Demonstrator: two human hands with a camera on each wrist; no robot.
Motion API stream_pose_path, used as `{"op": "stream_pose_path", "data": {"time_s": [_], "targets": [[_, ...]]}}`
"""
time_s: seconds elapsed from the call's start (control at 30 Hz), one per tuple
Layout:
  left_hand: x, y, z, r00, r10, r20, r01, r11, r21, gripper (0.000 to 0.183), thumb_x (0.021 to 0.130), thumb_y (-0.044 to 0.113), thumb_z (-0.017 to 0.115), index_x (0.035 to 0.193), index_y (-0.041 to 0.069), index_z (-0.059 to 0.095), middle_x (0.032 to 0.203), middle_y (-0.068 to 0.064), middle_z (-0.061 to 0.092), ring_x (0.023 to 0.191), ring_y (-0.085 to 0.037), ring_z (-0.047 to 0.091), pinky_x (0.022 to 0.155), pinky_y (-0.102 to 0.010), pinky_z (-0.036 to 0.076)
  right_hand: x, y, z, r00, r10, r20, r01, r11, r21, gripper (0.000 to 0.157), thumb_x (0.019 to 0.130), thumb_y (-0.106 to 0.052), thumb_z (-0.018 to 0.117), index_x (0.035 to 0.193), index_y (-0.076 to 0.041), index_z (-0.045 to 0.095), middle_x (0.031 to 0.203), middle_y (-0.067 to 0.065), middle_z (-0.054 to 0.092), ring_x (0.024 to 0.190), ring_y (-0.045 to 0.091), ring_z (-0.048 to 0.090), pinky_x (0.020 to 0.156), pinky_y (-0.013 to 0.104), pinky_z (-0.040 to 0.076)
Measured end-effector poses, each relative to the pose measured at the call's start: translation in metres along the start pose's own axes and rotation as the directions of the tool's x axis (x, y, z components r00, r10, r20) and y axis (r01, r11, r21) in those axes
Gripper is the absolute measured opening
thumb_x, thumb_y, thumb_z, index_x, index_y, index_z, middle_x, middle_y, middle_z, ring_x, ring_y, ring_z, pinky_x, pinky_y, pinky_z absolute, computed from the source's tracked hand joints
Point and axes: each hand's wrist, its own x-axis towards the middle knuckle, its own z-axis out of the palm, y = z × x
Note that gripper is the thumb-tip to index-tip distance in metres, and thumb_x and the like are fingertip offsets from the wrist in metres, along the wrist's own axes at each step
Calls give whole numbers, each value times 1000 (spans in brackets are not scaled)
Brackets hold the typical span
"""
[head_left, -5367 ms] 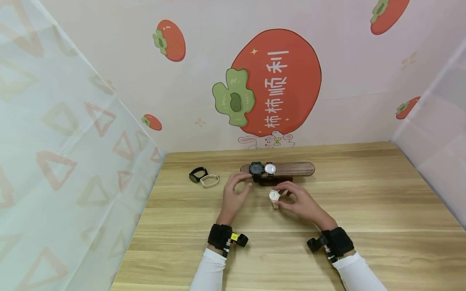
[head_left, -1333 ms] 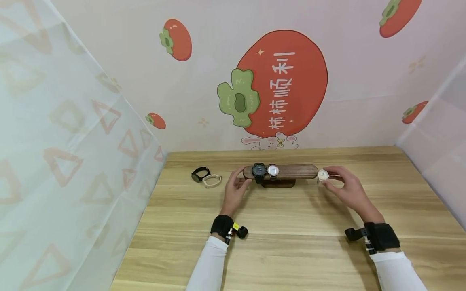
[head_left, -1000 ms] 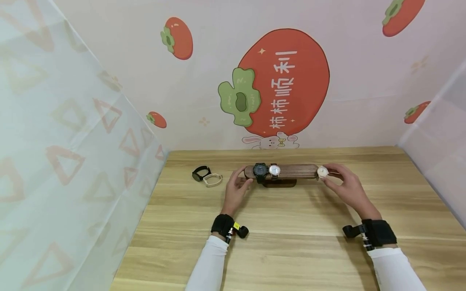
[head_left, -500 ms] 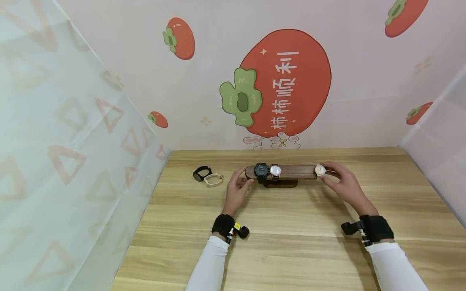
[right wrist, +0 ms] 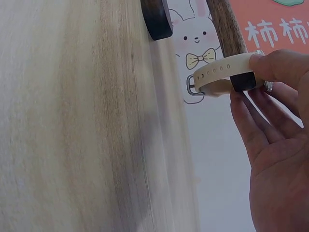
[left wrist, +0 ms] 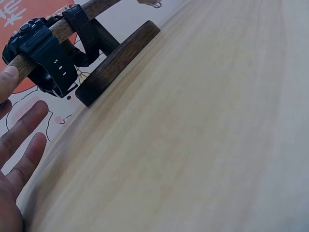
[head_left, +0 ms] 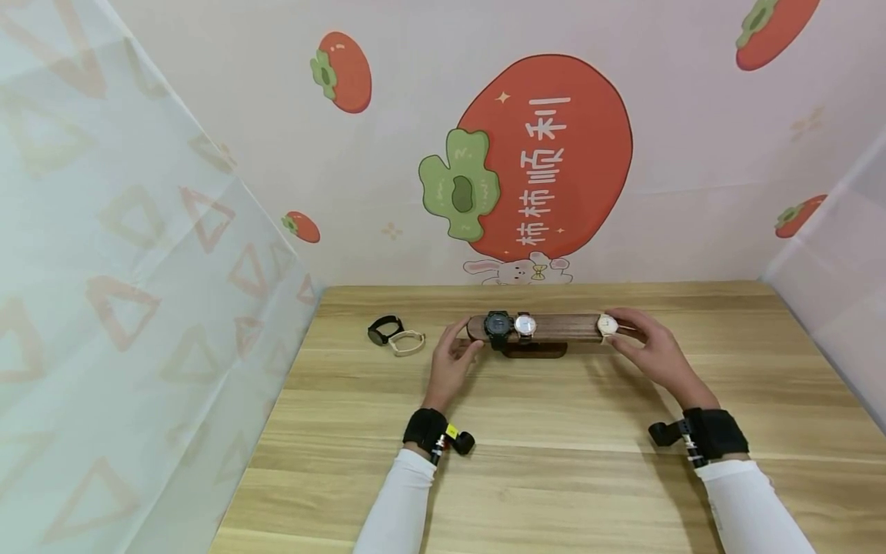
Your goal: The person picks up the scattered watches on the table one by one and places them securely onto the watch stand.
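Observation:
A dark wooden watch stand (head_left: pixel 564 326) with a horizontal bar stands near the back of the table. My left hand (head_left: pixel 448 369) holds the bar's left end between thumb and fingers; in the left wrist view the thumb (left wrist: pixel 7 82) touches the wood. Beside it on the bar sit a bulky black watch (head_left: pixel 497 326) and a white-faced watch (head_left: pixel 524 325) on a dark strap. At the right end, my right hand (head_left: pixel 654 350) pinches a cream-strapped watch (head_left: pixel 607 325). Its buckled strap loop (right wrist: pixel 224 67) encircles the bar's tip in the right wrist view.
To the left of the stand, a black watch (head_left: pixel 383 330) and a beige band (head_left: pixel 406 343) lie on the wooden table (head_left: pixel 540 477). A patterned backdrop (head_left: pixel 664 231) rises directly behind the table's back edge.
The cream-strapped watch has gone from in front of the stand to its right end, then slid leftward onto the bar. My left hand has settled at the bar's left end.

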Motion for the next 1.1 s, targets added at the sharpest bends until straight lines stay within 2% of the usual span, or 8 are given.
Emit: {"op": "stream_pose_path", "data": {"time_s": [0.17,0.23,0.4,0.47,0.6,0.8,1.1], "targets": [[1,0,3,1000,-13,-14,13,1000,8,60,102,5,70,158,6,50,140,-19,58,109,-41,70,84,-46,64,0,0,1,1000,0,1,0,1000,6,50,100,-1,72,148,-1,59,145,23,59,119,-21,48,98,-1,43],[1,0,3,1000,-13,-15,14,1000,7,60,102,5,70,158,6,50,140,-19,58,109,-41,70,83,-44,64,0,0,2,1000,0,-1,0,1000,8,50,100,0,73,148,-1,59,145,23,60,119,-21,48,98,-1,43],[1,0,1,1000,7,12,-8,1000,8,59,103,14,70,158,10,51,141,-15,58,109,-34,72,82,-29,63,0,3,3,1000,9,-9,-9,1000,2,51,99,0,73,149,-1,59,146,23,60,119,-21,48,97,-2,43],[1,0,1,1000,10,18,-10,1000,13,58,104,16,70,159,11,50,142,-15,58,109,-30,72,83,-26,63,0,4,3,1000,14,-13,-14,1000,-1,52,99,0,73,149,-1,59,146,23,60,118,-21,48,96,-2,43],[1,1,2,1000,12,12,-12,1000,19,58,104,14,70,158,8,50,144,-15,58,107,-26,72,82,-26,63,0,5,3,1000,14,-20,-14,1000,2,52,99,0,74,148,-2,60,145,23,60,118,-21,48,96,-3,42],[2,2,2,1000,11,4,-12,1000,11,59,103,12,70,158,1,49,149,-15,56,107,-31,72,81,-26,63,1,5,4,1000,9,-22,-9,1000,8,53,98,1,74,149,-2,59,146,22,60,119,-21,48,97,-3,42],[2,3,1,1000,-4,2,4,1000,14,59,103,13,70,158,4,49,152,-13,55,107,-32,72,82,-29,64,3,6,7,1000,10,-14,-10,1000,15,52,98,0,74,149,-2,59,147,23,59,120,-20,47,97,-3,42]]}}
